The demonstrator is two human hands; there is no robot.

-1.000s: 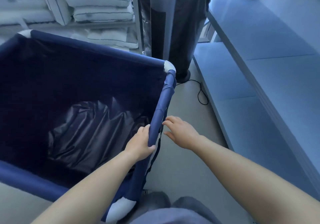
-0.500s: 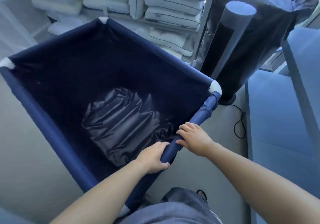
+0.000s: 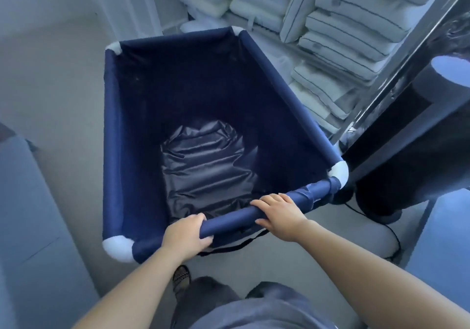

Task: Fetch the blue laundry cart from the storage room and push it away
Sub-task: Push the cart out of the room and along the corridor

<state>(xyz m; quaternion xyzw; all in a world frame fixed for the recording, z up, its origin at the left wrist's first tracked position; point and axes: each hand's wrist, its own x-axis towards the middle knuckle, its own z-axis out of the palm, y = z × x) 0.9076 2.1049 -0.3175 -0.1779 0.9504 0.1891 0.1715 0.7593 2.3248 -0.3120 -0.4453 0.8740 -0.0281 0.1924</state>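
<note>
Two hands held the near rail of the blue laundry cart (image 3: pixel 112 137). The left hand (image 3: pixel 187 238) had its fingers and thumb wrapped round the padded blue tube near the cart's 7 o'clock corner. The right hand (image 3: pixel 277 213) grasped the same tube nearer the 5 o'clock corner, fingers curled over its top. A stretch of bare rail showed between them.

The cart stood on the pale floor (image 3: pixel 63 74) and filled the middle of the view, its open top facing the camera. White corner caps (image 3: pixel 119 248) joined its four blue rails. A crumpled, shiny dark liner (image 3: pixel 206 171) lay at the bottom of the deep navy fabric basin.

At 1 o'clock, white pillows (image 3: pixel 351 23) with dark piping were stacked on shelves just beside the cart's right-hand rail. At 3 o'clock a tall dark cylinder (image 3: pixel 432 87) stood close to the cart's near right corner. A black cable (image 3: pixel 391 229) trailed across the floor at 4 o'clock. At 6 o'clock, below the near rail, one patterned shoe (image 3: pixel 181 276) showed between the person's forearms.
</note>
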